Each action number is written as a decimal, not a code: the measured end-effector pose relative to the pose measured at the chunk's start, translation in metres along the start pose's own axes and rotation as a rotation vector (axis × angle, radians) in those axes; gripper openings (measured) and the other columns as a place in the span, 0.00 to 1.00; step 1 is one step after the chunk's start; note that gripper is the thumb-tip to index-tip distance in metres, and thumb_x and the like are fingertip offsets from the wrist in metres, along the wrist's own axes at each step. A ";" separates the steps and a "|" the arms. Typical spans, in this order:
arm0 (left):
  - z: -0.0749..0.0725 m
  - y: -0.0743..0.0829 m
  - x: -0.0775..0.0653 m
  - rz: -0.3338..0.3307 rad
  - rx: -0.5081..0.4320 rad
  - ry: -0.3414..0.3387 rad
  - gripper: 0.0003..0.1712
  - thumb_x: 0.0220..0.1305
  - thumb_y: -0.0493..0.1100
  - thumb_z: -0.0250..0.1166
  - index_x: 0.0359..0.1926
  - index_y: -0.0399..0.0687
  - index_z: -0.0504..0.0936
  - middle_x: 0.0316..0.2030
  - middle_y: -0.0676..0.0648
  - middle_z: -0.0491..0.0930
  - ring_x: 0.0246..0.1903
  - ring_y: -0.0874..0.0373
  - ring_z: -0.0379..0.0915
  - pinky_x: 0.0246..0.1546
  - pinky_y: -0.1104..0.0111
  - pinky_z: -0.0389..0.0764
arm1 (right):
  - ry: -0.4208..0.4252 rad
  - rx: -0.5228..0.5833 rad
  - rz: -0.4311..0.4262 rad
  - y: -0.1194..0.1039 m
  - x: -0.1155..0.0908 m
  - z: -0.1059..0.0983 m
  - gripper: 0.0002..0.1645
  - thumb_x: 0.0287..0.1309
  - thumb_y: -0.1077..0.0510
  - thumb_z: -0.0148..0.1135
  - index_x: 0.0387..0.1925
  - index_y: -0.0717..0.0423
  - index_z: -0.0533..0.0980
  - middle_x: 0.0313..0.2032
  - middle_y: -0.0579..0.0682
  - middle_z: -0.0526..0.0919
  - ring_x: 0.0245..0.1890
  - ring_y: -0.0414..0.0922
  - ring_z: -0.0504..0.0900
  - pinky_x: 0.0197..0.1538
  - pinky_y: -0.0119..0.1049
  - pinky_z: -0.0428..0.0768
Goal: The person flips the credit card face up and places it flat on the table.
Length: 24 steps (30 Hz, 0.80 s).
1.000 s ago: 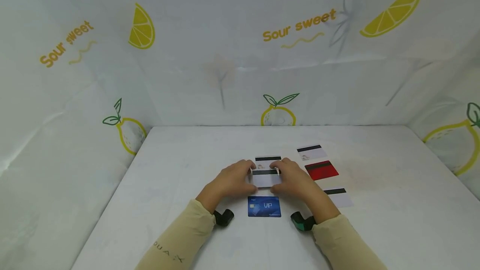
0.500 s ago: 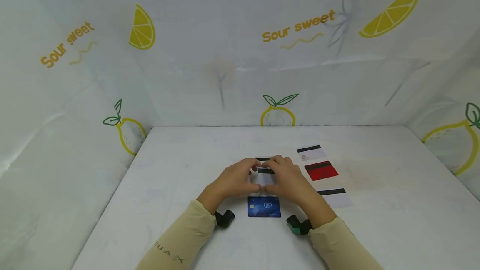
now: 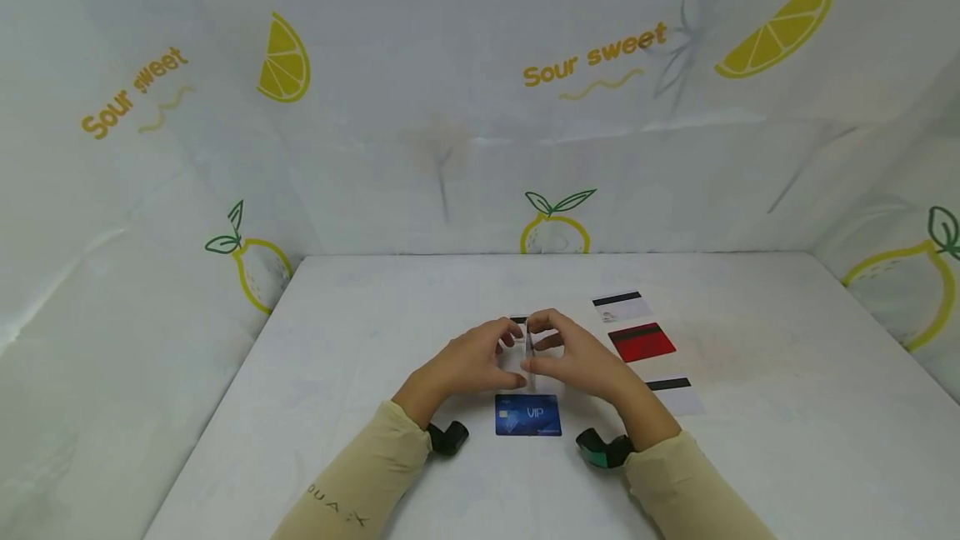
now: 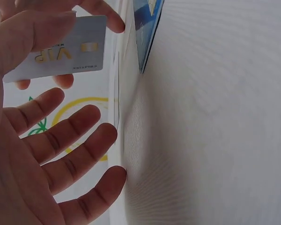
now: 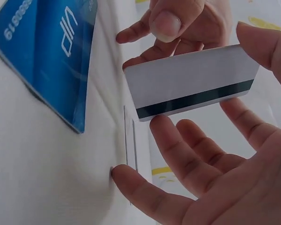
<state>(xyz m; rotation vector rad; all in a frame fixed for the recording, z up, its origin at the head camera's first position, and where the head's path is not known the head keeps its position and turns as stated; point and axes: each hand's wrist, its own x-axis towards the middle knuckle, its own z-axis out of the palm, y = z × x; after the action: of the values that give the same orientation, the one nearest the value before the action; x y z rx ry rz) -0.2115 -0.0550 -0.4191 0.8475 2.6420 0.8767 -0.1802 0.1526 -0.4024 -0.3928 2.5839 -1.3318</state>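
My right hand (image 3: 581, 357) pinches a grey bank-style card (image 5: 192, 79) by its edges, between thumb and fingers. The card stands nearly edge-on in the head view. Its grey face with gold "VIP" letters and a chip shows in the left wrist view; its pale face with a black stripe shows in the right wrist view. Just left of it, my left hand (image 3: 472, 357) has its fingers spread and loosely bent, seemingly off the card. Below both hands lies a blue VIP card (image 3: 528, 416), face up. A striped white card (image 3: 517, 321) is mostly hidden behind the fingers.
To the right lie a striped white card (image 3: 622, 307), a red card (image 3: 642, 342) and another striped white card (image 3: 675, 396), partly behind the right wrist. The white table (image 3: 360, 307) meets a lemon-printed cloth (image 3: 420, 148) at the back.
The card held between both hands, stripe face up, has been turned onto its edge. It is now in the right hand alone, and the left fingers have come off it.
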 end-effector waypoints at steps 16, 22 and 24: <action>0.003 0.002 -0.002 -0.019 -0.003 -0.015 0.35 0.50 0.59 0.74 0.57 0.55 0.73 0.52 0.53 0.77 0.50 0.59 0.73 0.48 0.63 0.76 | -0.048 0.122 0.019 0.002 -0.002 -0.005 0.38 0.57 0.44 0.67 0.67 0.44 0.66 0.64 0.53 0.71 0.60 0.54 0.74 0.56 0.58 0.75; 0.003 0.002 -0.002 -0.034 0.003 -0.015 0.33 0.50 0.56 0.74 0.55 0.52 0.75 0.52 0.52 0.76 0.50 0.59 0.73 0.51 0.62 0.76 | -0.039 0.099 0.036 0.003 -0.002 -0.005 0.39 0.56 0.43 0.68 0.67 0.44 0.66 0.65 0.51 0.71 0.61 0.54 0.73 0.56 0.59 0.75; 0.003 0.001 -0.002 -0.033 0.013 -0.012 0.32 0.49 0.55 0.75 0.54 0.51 0.76 0.51 0.52 0.76 0.50 0.59 0.72 0.51 0.62 0.75 | -0.032 0.087 0.041 0.003 -0.002 -0.004 0.39 0.56 0.44 0.68 0.67 0.44 0.66 0.65 0.51 0.71 0.62 0.54 0.73 0.56 0.59 0.76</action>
<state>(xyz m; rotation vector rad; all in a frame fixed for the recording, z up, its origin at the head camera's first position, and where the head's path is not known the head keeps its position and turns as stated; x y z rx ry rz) -0.2088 -0.0541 -0.4210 0.8067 2.6470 0.8444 -0.1803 0.1578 -0.4029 -0.3419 2.4844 -1.4063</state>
